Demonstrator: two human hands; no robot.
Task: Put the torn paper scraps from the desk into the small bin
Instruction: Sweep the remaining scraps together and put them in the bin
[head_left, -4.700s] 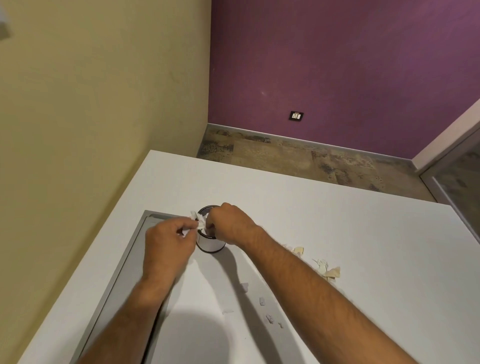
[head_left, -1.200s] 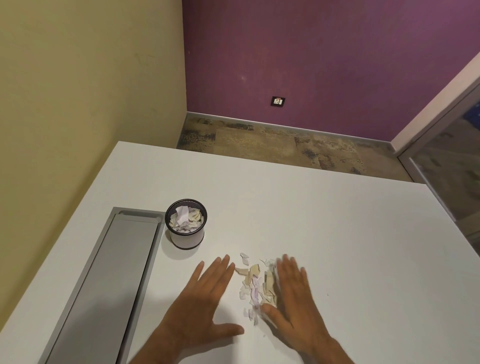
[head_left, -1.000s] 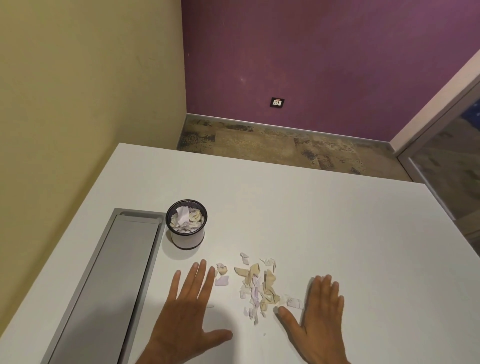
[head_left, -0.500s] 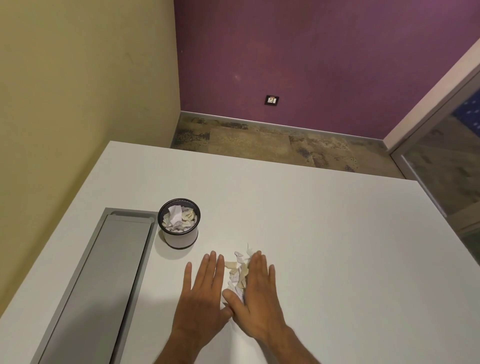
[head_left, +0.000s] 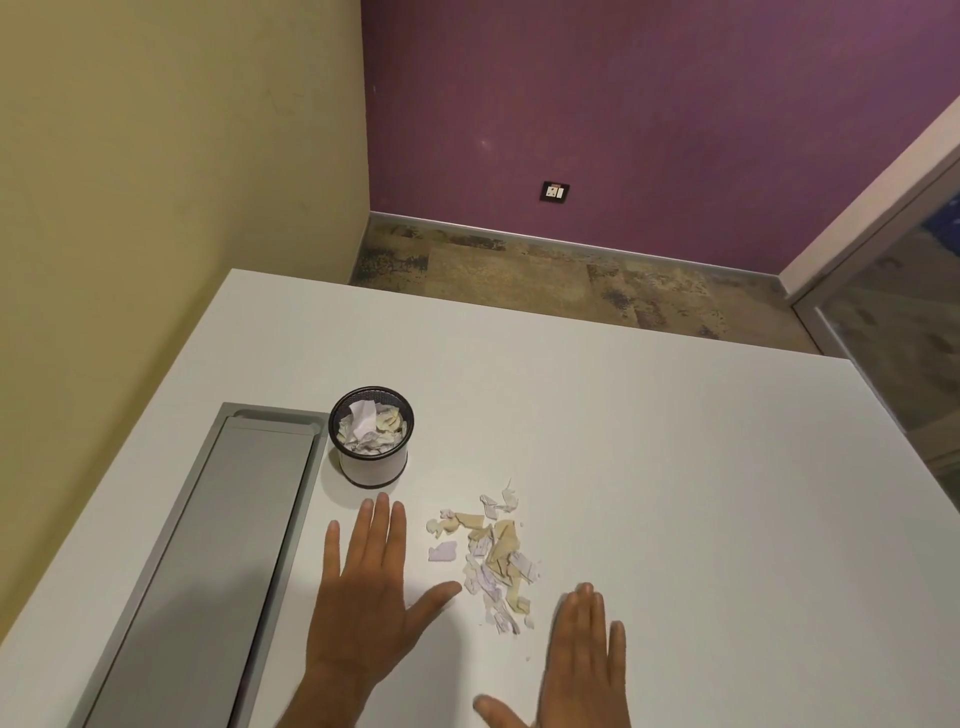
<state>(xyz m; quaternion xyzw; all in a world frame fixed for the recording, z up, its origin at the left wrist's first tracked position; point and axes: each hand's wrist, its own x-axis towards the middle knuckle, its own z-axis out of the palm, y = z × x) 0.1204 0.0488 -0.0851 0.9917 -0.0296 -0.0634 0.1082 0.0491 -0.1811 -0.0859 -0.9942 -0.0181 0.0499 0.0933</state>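
White tabletop (head_left: 649, 441) fills the lower view, set in a corner where a yellow wall (head_left: 156, 182) meets a purple wall (head_left: 623, 104) bearing a dark wall socket (head_left: 556, 191). At far left a long grey metal cable tray cover (head_left: 208, 561) lies flush in the surface, its long axis running from the near edge away toward the yellow wall. Just beside its far end stands the small bin (head_left: 371, 436), a round mesh cup, upright, mouth up, already holding crumpled white and tan scraps. Near the bin's base, the left hand (head_left: 369, 587) lies flat on the tabletop, fingers straight and pointing toward the bin, thumb splayed toward the torn paper scraps (head_left: 491, 556). These form a loose heap, its long axis running away from the person, between the two hands and to the right of the bin, with nothing between heap and bin. To the right, the right hand (head_left: 576, 670) also rests flat with fingers extended, grasping nothing, just beside the heap's near end.
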